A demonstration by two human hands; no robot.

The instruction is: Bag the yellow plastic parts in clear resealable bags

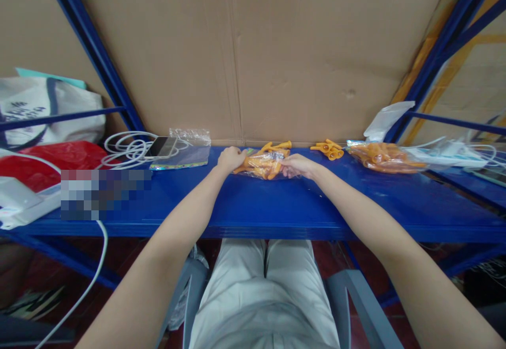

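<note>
The clear bag of orange pieces lies on the table between both hands. The right hand seems pinched on its right end; the left hand meets its left end, fingers too hidden to tell. The step looks like handling the bag; next calls for steadying its plastic.

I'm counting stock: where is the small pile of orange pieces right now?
In the head view, the pile lies right of centre on the blue shelf, near the cardboard, between the right hand and the filled bag farther right.
</note>
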